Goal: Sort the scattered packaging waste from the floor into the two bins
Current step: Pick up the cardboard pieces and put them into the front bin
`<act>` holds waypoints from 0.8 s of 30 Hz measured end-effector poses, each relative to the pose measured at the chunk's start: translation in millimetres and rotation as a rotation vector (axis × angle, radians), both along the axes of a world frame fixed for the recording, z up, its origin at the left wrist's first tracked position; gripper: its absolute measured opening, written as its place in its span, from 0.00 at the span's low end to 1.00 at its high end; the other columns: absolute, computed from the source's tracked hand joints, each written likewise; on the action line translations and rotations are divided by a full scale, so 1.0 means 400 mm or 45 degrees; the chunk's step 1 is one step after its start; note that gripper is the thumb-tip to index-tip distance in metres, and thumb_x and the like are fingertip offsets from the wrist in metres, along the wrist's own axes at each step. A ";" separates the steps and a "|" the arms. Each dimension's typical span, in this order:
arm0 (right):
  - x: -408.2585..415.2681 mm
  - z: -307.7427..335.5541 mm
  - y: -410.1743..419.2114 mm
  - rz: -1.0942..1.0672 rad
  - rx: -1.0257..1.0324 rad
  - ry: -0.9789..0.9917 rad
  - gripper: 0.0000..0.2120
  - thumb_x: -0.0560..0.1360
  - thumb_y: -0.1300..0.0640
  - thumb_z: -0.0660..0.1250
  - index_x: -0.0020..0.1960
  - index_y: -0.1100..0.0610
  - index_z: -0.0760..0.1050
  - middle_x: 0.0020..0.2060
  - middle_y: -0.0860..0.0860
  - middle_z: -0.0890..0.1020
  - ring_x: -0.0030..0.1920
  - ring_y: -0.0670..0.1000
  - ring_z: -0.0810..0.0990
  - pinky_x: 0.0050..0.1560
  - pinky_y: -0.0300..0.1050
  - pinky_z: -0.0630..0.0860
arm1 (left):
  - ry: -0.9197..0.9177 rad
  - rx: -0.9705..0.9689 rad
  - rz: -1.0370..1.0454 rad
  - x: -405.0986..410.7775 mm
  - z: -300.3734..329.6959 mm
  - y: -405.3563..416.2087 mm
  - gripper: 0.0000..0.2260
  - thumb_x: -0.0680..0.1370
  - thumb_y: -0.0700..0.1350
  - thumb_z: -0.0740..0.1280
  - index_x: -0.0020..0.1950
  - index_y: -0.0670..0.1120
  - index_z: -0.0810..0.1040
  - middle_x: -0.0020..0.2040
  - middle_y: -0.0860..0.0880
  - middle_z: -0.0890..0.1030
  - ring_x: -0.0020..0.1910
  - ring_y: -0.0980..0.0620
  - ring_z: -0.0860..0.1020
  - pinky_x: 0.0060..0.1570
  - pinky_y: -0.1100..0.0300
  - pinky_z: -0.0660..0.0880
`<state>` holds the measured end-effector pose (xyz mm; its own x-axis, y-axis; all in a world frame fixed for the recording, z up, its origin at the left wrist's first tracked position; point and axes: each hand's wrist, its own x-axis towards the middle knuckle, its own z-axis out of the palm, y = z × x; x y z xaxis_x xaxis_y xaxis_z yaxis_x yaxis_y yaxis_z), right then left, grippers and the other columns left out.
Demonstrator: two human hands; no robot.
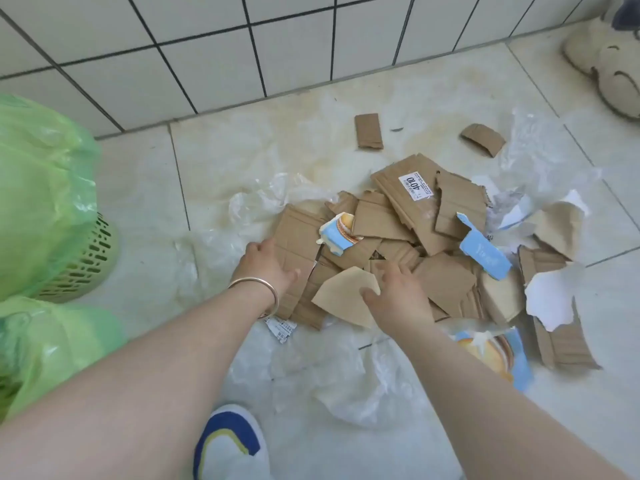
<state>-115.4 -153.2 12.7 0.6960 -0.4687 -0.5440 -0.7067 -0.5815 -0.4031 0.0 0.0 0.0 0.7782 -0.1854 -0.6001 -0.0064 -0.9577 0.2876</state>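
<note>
Both arms reach over a cardboard heap at frame centre, on pale floor tiles.

Left hand, bangle at the wrist: fingers straight and relaxed, lying flat on a brown cardboard sheet at the heap's 9 o'clock edge. Grasping nothing.

Right hand: thumb and fingers pinch the edge of a pale card piece at the heap's 6 o'clock side.

Clear plastic film spreads round and under the heap. Blue printed carton scraps lie among the cardboard. Two loose cardboard bits lie toward 12 o'clock, near the tiled wall.

Two bins with green liners at 9 o'clock: the far bin and the near bin.

Shoe at 6 o'clock. Slippers at 2 o'clock.
</note>
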 end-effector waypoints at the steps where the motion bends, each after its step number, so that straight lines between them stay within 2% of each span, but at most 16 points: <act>1: 0.004 -0.011 0.010 0.003 -0.001 0.013 0.23 0.75 0.52 0.64 0.68 0.56 0.66 0.64 0.54 0.71 0.64 0.56 0.69 0.59 0.47 0.69 | 0.004 0.005 0.022 0.002 -0.008 0.002 0.34 0.74 0.54 0.67 0.75 0.46 0.57 0.72 0.43 0.62 0.69 0.43 0.68 0.66 0.53 0.67; 7: 0.041 -0.061 0.063 -0.036 -0.091 0.131 0.30 0.72 0.49 0.69 0.69 0.56 0.62 0.65 0.53 0.67 0.65 0.56 0.66 0.59 0.46 0.69 | -0.023 0.022 0.068 -0.005 -0.062 0.007 0.37 0.71 0.54 0.71 0.74 0.44 0.58 0.70 0.42 0.64 0.68 0.43 0.68 0.64 0.52 0.68; 10: 0.057 -0.082 0.080 -0.104 -0.119 0.143 0.32 0.69 0.51 0.72 0.68 0.55 0.63 0.64 0.53 0.66 0.64 0.56 0.66 0.58 0.46 0.69 | -0.118 0.078 0.068 -0.001 -0.071 0.015 0.36 0.71 0.54 0.72 0.72 0.44 0.59 0.68 0.42 0.68 0.67 0.43 0.68 0.62 0.50 0.69; 12: 0.059 -0.097 0.092 -0.130 -0.146 0.159 0.33 0.67 0.53 0.73 0.68 0.53 0.62 0.64 0.53 0.65 0.64 0.56 0.65 0.56 0.47 0.70 | -0.093 0.079 0.087 0.002 -0.075 0.017 0.36 0.70 0.53 0.72 0.72 0.45 0.60 0.67 0.43 0.71 0.66 0.43 0.70 0.61 0.51 0.71; 16: 0.047 -0.112 0.105 -0.129 -0.216 0.232 0.29 0.69 0.57 0.71 0.66 0.53 0.62 0.61 0.54 0.69 0.64 0.55 0.67 0.55 0.46 0.71 | 0.066 0.024 0.196 0.008 -0.069 0.020 0.28 0.69 0.53 0.74 0.65 0.45 0.70 0.60 0.45 0.79 0.61 0.43 0.76 0.57 0.54 0.74; 19: 0.044 -0.111 0.089 -0.151 -0.053 0.336 0.21 0.70 0.56 0.70 0.61 0.55 0.69 0.54 0.54 0.78 0.59 0.54 0.74 0.49 0.43 0.72 | 0.195 -0.064 0.278 0.010 -0.064 0.022 0.19 0.70 0.53 0.73 0.57 0.45 0.80 0.57 0.46 0.82 0.58 0.45 0.78 0.57 0.57 0.74; 21: 0.043 -0.096 0.073 -0.143 0.072 0.388 0.18 0.71 0.55 0.70 0.60 0.55 0.74 0.52 0.54 0.81 0.56 0.54 0.78 0.41 0.40 0.72 | 0.281 -0.163 0.398 0.010 -0.061 0.025 0.16 0.71 0.51 0.73 0.55 0.45 0.81 0.56 0.46 0.82 0.57 0.45 0.79 0.58 0.57 0.75; 22: 0.044 -0.085 0.066 -0.139 0.124 0.403 0.17 0.72 0.54 0.70 0.60 0.56 0.75 0.53 0.54 0.81 0.56 0.54 0.79 0.40 0.40 0.72 | 0.317 -0.199 0.442 0.009 -0.060 0.028 0.16 0.71 0.51 0.72 0.56 0.45 0.81 0.57 0.46 0.82 0.57 0.45 0.79 0.60 0.56 0.74; 24: 0.049 -0.069 0.049 -0.224 0.244 0.368 0.18 0.72 0.53 0.70 0.60 0.56 0.77 0.54 0.55 0.81 0.57 0.55 0.78 0.46 0.42 0.74 | 0.369 -0.256 0.502 0.007 -0.055 0.032 0.17 0.72 0.50 0.72 0.58 0.45 0.80 0.58 0.46 0.81 0.58 0.45 0.78 0.63 0.53 0.73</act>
